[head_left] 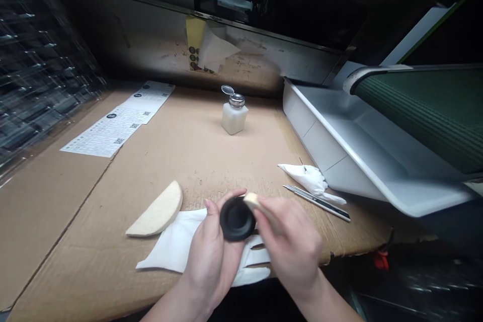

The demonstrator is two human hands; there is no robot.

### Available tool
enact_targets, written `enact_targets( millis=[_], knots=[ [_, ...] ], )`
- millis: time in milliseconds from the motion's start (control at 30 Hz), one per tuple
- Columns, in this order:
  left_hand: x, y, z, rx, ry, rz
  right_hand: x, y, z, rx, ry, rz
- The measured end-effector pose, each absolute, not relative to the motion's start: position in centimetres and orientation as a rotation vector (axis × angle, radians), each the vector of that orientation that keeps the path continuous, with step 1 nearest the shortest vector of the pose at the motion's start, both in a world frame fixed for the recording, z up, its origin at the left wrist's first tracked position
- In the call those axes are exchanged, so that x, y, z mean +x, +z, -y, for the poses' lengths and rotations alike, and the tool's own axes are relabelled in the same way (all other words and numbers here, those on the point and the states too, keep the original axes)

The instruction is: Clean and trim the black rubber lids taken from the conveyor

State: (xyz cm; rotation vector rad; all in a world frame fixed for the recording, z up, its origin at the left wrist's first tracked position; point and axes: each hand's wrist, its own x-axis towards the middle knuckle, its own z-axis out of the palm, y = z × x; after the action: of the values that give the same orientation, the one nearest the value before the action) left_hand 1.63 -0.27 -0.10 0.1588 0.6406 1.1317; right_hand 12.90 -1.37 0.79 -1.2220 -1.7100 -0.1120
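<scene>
My left hand [211, 246] is closed around a black round cup-shaped part [237, 219], its hollow side facing me. Between the fingers of my right hand [290, 241] is a small cream-coloured pad [251, 200], pressed to the upper right rim of the black part. Beneath my hands lie a white cloth [169, 244] and a white glove [252, 274]. A half-round cream pad [158, 211] rests on the cardboard to the left. Off to the right are a utility knife [319, 203] and a crumpled white wipe [305, 177].
A square dispenser bottle [234, 116] with its metal lid flipped up stands mid-table. Printed label sheets [116, 123] lie at the left, beside stacked clear plastic trays [37, 60]. A grey bin [324, 141] and a green conveyor belt [426, 110] border the right side.
</scene>
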Motion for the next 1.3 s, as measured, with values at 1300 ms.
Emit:
enact_targets(
  millis=[1300],
  knots=[
    [1.6,0.3,0.2,0.191,1.071,-0.546,15.5,0.8,3.8,-1.256,-0.087,1.700]
  ],
)
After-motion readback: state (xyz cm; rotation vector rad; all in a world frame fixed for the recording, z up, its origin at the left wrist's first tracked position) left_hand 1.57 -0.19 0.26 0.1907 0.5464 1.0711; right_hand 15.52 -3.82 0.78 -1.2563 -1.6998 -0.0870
